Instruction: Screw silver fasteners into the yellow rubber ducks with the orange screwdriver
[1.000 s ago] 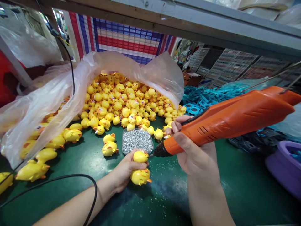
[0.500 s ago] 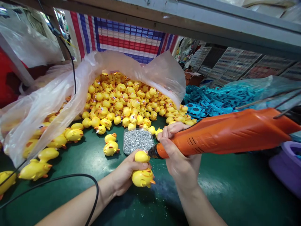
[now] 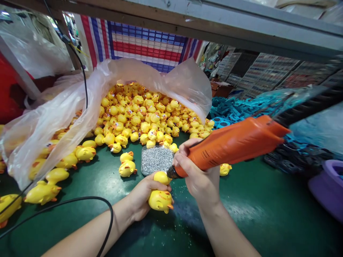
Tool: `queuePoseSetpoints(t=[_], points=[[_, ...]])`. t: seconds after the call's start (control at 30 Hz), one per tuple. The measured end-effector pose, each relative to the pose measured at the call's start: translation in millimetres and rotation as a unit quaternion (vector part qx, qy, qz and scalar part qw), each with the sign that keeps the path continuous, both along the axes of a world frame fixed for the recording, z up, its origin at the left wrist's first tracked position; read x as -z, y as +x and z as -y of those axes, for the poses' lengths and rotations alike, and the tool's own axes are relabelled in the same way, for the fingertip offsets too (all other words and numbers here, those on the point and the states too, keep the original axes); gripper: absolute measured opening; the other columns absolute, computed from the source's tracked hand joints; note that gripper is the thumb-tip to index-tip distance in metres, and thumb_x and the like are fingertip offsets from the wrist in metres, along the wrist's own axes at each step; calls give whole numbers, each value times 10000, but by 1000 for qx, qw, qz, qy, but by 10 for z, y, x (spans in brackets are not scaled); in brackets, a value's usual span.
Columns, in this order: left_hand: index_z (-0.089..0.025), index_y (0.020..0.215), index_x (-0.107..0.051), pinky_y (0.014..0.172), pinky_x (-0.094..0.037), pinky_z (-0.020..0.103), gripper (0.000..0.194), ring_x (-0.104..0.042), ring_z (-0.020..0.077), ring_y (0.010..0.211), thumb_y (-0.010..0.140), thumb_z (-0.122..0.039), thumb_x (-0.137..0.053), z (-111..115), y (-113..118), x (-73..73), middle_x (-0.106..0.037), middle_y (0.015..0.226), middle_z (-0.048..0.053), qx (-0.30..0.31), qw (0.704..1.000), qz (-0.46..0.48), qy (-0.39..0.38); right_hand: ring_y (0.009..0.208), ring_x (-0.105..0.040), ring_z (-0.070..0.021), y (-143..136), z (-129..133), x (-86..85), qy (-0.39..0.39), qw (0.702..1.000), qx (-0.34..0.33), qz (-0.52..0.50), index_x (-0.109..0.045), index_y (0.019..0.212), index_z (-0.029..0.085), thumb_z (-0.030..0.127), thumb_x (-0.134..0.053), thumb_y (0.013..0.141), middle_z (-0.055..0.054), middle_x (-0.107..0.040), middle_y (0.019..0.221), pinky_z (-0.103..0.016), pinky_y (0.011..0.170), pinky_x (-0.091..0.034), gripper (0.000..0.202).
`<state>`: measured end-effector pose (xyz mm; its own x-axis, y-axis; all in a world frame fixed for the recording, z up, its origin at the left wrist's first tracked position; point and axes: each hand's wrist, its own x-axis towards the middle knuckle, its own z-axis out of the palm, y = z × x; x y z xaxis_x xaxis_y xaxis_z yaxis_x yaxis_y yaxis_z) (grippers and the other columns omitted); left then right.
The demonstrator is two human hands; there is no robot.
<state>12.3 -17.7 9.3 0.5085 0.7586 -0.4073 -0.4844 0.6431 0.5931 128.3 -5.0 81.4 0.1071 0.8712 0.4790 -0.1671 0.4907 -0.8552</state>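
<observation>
From my distant place I look through the head camera, and the relation that I judge most important is the one between the yellow duck [image 3: 160, 201] and the black nose [image 3: 173, 172] of the orange power driver [image 3: 235, 144]. The left hand [image 3: 143, 195] has the duck firmly gripped, over the green table [image 3: 107, 184]; its thumb lies across the narrow waist, some fingertips come around to the right side, and the rest are hidden behind the toy. The long axis of the duck points away from the wearer, with the smaller round end farther and the bigger end, which carries red print, nearer. The driver lies across this axis: its nose meets the right side of the smaller end, and its body goes out to the right and away. The right hand [image 3: 199, 176] has thumb and fingers wrapped around the front part of the driver, so it is close to the duck, but the left hand is the nearer one. Whether the tip sits inside the toy, I cannot tell. Just beyond the smaller end stands the clear tray [image 3: 146, 174] with small metal pieces [image 3: 157, 159].
</observation>
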Motion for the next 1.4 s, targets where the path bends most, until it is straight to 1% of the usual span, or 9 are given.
queuePoseSetpoints(t=[0.13,0.27,0.4,0.57,0.67,0.8,1.0,1.13,1.4], points=[[-166,814,-552,508,-488,269,299,-612,154,540,542,-95,-654,-26,-10,-33,-608,673,-2,-44,997,-58,-6,493,-533,-84,15,111,-199,32,997,33,-67,-574,970,258,174,-720,749,76,-557,644,-247,519,-475,279],[-173,777,-541,519,-494,280,279,-595,151,563,537,-102,-664,-29,-15,-50,-614,683,6,-60,996,-65,-8,449,-503,-77,18,305,-279,37,997,13,-66,-588,975,262,259,-751,766,78,-533,598,-228,461,-458,265],[-166,781,-561,536,-491,273,271,-584,142,564,539,-87,-655,-11,-9,-67,-619,674,4,-70,996,-62,8,471,-517,-87,-28,363,-163,35,998,5,-44,-572,995,267,294,-735,785,71,-531,618,-238,476,-459,268],[-180,805,-547,544,-498,282,282,-595,155,566,549,-96,-630,28,-1,-92,-611,667,-6,-61,997,-50,7,514,-525,-91,-65,321,-18,43,999,-10,-25,-556,991,293,213,-675,824,76,-526,659,-250,526,-478,220],[-180,825,-541,538,-493,273,303,-595,155,570,544,-108,-630,36,-7,-98,-616,676,-3,-53,998,-42,7,518,-518,-94,-68,328,-17,47,999,-11,-15,-561,980,298,233,-681,825,76,-518,661,-254,530,-478,207],[-176,811,-530,538,-479,242,316,-583,135,585,537,-119,-678,14,-23,-90,-613,689,-4,-74,995,-65,21,498,-513,-92,-60,375,-93,35,999,7,-29,-561,990,291,301,-709,814,74,-533,645,-242,509,-470,230],[-177,847,-533,582,-501,266,355,-607,151,628,543,-129,-709,10,-26,-101,-637,738,12,-77,995,-70,10,515,-527,-87,-38,416,-136,51,998,15,-33,-559,1021,274,279,-719,810,72,-535,639,-233,525,-480,265],[-176,825,-531,554,-482,245,344,-590,139,615,530,-141,-705,44,-24,-139,-625,720,4,-79,995,-58,26,515,-529,-85,-60,402,-69,42,997,21,-53,-559,1021,264,254,-705,815,75,-528,638,-229,523,-480,253],[-176,767,-523,501,-443,218,305,-535,111,553,496,-107,-645,75,-36,-172,-579,641,-26,-105,993,-50,11,492,-483,-78,-136,355,117,72,997,-19,-2,-536,898,268,205,-610,873,72,-497,670,-237,504,-440,101]])
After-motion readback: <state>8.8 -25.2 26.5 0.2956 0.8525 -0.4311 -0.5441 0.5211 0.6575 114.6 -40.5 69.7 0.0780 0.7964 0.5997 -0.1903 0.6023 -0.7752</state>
